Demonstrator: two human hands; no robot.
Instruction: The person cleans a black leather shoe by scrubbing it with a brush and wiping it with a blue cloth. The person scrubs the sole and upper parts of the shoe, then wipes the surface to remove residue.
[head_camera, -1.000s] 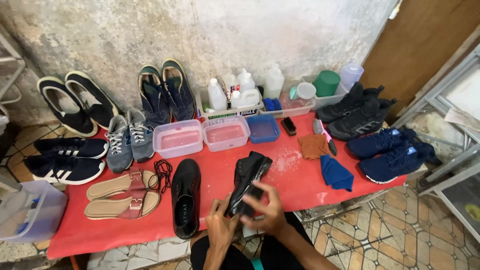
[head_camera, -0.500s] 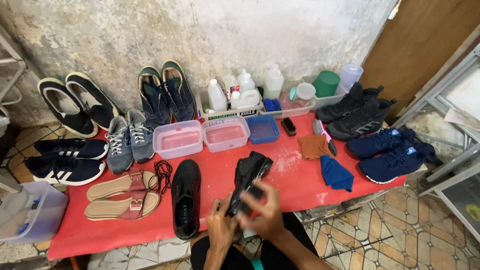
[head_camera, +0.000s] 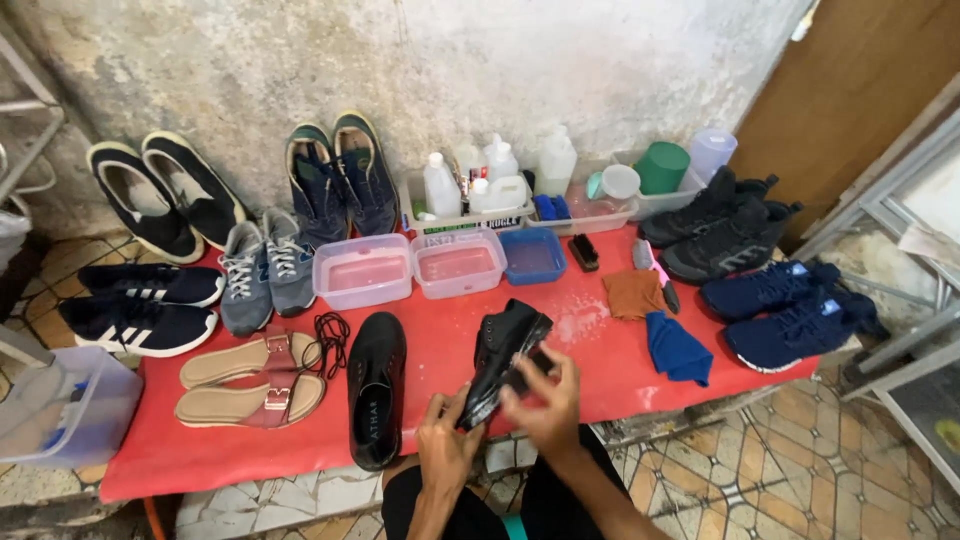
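Both hands hold one black shoe over the near edge of the red table. The left hand grips the shoe's near end from below, fingers closed round it. The right hand wraps over the shoe's side, fingers curled against it. The shoe tilts, its far end pointing away from the person and resting at or just above the cloth; which of the two is not clear.

Taking that held shoe as the mark: its mate lies flat just to the left, and left of that lie black laces and a pair of tan sandals. Behind the shoe stand two clear tubs of pinkish water and a small blue tub. To its right lie a brown cloth and a blue cloth, with blue sneakers beyond them. Farther back, by the wall, stands a tray of white bottles.
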